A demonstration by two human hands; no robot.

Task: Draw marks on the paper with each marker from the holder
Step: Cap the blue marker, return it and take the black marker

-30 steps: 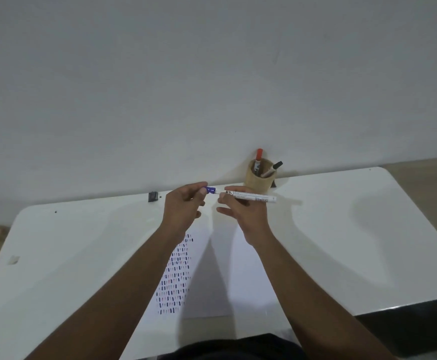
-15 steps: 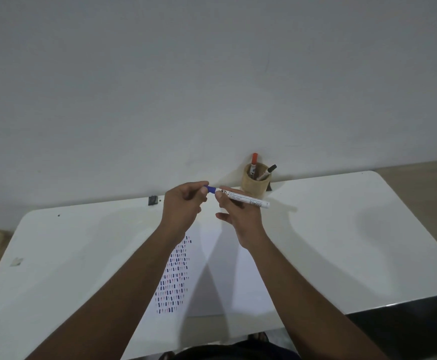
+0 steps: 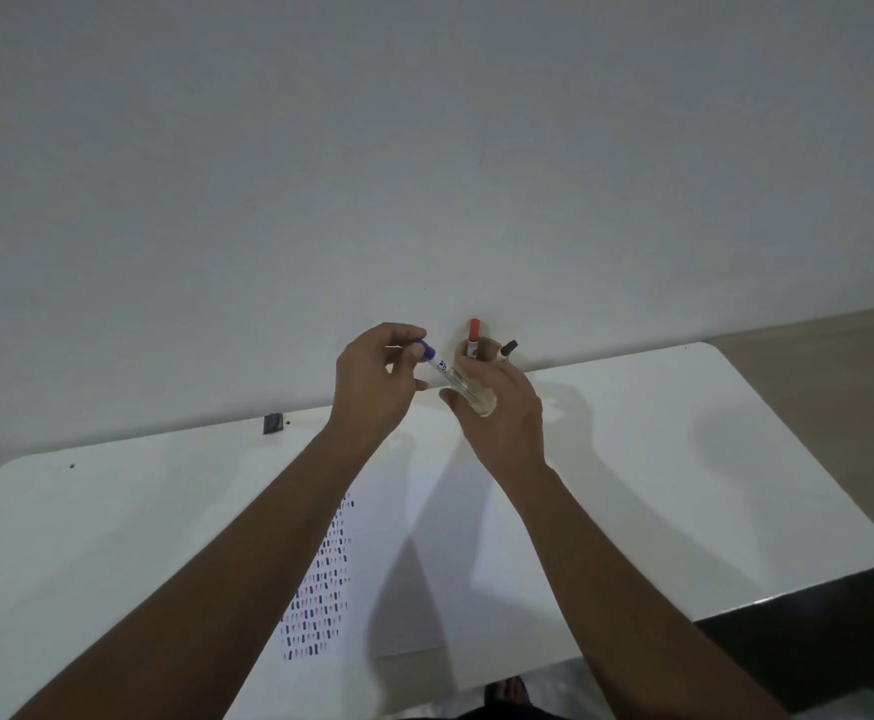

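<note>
- Your left hand (image 3: pixel 372 387) pinches the blue cap (image 3: pixel 427 349).
- Your right hand (image 3: pixel 502 407) grips the marker (image 3: pixel 455 379) barrel, which slants down-right from the cap.
- The paper (image 3: pixel 414 553) lies below both grips.

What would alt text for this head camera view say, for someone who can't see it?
Two bare hands hold a blue-capped marker above a white table: the left hand pinches the cap end, the right hand the barrel. Behind, a holder keeps red and black markers; below lies paper with rows of short marks.

Plain room: white table (image 3: pixel 684 459), bare wall (image 3: pixel 424 148)
</note>
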